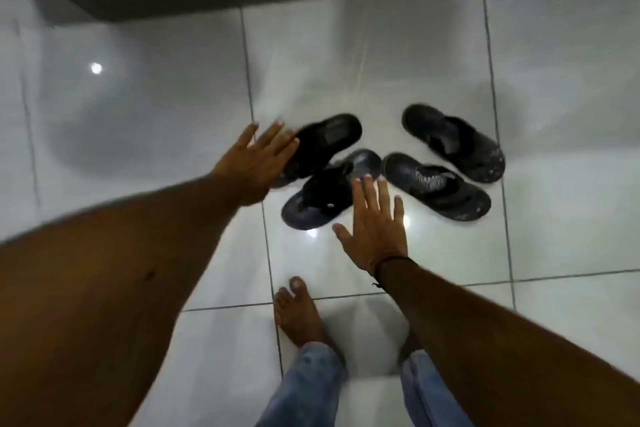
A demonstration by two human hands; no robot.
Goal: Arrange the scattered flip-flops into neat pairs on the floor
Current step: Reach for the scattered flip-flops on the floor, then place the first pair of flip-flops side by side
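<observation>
Both hands spread wide, left hand (254, 163) hiding one flip-flop's (322, 146) end, right hand (375, 224) empty.

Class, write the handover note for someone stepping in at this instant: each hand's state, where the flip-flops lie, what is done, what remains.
Left hand: open, empty, over the far-left flip-flop.
Right hand: open, empty, beside the near-left flip-flop.
Those two lie overlapped and askew on the tiled floor.
The far-right flip-flop and near-right flip-flop lie roughly parallel, close together.
Done: nothing visibly tidied.
Left: separate the left two, align both pairs.
</observation>
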